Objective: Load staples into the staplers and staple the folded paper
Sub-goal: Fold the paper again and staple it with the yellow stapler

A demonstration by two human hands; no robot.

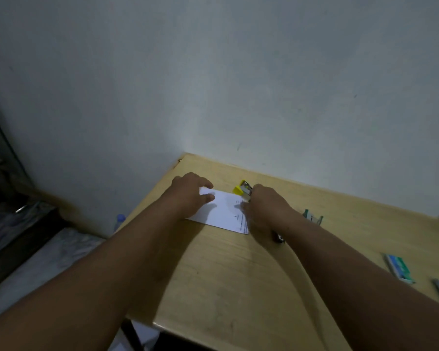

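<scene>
Sitting against the wall, the wooden desk [238,274] has the folded paper [223,211] near its far left corner. Left hand [188,196] presses flat on the paper's left end, fingers relaxed. Right hand [266,209] curls around a yellow stapler [242,190] at the paper's right edge. Two staple boxes [398,268] lie off right.

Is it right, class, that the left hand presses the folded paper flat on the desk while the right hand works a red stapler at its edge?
Not quite. The stapler is yellow, not red, as the head view shows. The rest stands: the left hand presses the folded paper on the desk while the right hand works it.
</scene>
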